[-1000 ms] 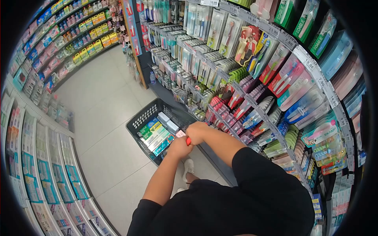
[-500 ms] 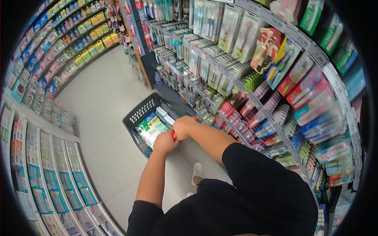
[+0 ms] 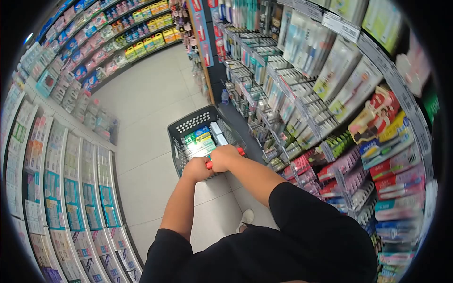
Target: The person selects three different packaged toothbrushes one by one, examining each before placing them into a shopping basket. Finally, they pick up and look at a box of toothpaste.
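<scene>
Both my hands are wrapped round the red handle (image 3: 241, 151) of a dark grey basket (image 3: 175, 150). My left hand (image 3: 197, 169) grips its left part and my right hand (image 3: 225, 158) grips it just beside, with a red end showing past the knuckles. Inside the basket lie a green, yellow and white package (image 3: 200, 142) and a pale blue-grey box (image 3: 218, 134) at its right side. The lower part of the basket is hidden behind my hands.
Racks of hanging toothbrush packs (image 3: 311, 43) rise close on the right. A low shelf of boxed goods (image 3: 73, 193) curves along the left. Shelves with yellow bottles (image 3: 150, 44) stand ahead beyond the tiled floor (image 3: 141, 107). A white shoe (image 3: 247, 217) shows below.
The view has shifted, so the basket and right-hand racks sit further right in the picture. The left shelf shows more. Both hands keep their hold on the handle.
</scene>
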`<state>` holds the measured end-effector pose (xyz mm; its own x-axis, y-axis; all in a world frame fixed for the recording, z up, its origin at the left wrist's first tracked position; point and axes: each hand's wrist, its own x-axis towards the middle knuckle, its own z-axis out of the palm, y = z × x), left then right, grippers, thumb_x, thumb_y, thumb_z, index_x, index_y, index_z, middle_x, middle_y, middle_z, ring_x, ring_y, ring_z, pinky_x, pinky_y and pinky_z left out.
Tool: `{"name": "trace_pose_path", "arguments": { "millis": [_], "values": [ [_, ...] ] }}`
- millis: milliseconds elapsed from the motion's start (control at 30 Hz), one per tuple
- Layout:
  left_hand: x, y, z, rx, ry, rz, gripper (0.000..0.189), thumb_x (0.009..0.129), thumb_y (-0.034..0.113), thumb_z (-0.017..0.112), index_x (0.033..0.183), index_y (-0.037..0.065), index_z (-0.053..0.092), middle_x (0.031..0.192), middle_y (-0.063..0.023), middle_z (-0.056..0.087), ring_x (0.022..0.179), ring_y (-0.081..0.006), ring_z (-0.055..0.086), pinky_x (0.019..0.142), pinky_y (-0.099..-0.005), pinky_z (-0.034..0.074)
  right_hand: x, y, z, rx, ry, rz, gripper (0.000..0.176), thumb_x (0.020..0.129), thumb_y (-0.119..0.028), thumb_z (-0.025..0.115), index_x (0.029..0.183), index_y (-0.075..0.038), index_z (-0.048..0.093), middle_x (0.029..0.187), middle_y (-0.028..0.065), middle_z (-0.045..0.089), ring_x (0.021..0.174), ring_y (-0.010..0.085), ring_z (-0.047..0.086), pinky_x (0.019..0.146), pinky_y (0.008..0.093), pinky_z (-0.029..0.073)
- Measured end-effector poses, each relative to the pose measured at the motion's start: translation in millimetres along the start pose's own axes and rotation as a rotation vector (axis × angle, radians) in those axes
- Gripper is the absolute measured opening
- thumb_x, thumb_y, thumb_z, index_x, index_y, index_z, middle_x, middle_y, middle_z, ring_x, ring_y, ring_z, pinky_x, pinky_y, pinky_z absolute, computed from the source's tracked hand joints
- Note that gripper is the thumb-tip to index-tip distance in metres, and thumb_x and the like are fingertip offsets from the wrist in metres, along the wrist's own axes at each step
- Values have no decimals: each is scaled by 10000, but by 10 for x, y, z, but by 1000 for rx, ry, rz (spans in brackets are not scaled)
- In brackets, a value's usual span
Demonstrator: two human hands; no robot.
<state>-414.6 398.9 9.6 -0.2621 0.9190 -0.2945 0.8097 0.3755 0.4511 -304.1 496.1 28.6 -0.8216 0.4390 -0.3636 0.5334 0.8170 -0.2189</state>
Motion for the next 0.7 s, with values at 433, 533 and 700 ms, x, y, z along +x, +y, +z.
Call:
{"name": "trace_pose_path", "arguments": {
  "millis": [433, 533, 700],
  "values": [
    [373, -145, -266, 22, -4, -82, 316, 603, 315, 644, 831, 100, 690, 834, -150, 663, 786, -309, 631, 722, -377, 509, 468, 82, -253, 30, -92, -51, 258, 713, -225, 600, 909, -82, 688, 945, 129, 673, 878, 260, 655, 756, 365, 513],
    [522, -247, -283, 24, 37, -65, 347, 551, 317, 725, 799, 78, 687, 791, -163, 656, 742, -327, 626, 673, -387, 500, 604, 114, -287, 23, -69, -73, 247, 715, -221, 603, 901, -84, 690, 948, 128, 672, 879, 263, 654, 756, 365, 512],
    [794, -407, -408, 0, 58, -57, 368, 543, 326, 724, 809, 73, 689, 789, -166, 656, 739, -327, 627, 677, -381, 502, 885, 139, -442, 31, -78, -69, 240, 709, -215, 598, 888, -85, 690, 951, 134, 668, 876, 270, 651, 754, 365, 510]
  ]
}}
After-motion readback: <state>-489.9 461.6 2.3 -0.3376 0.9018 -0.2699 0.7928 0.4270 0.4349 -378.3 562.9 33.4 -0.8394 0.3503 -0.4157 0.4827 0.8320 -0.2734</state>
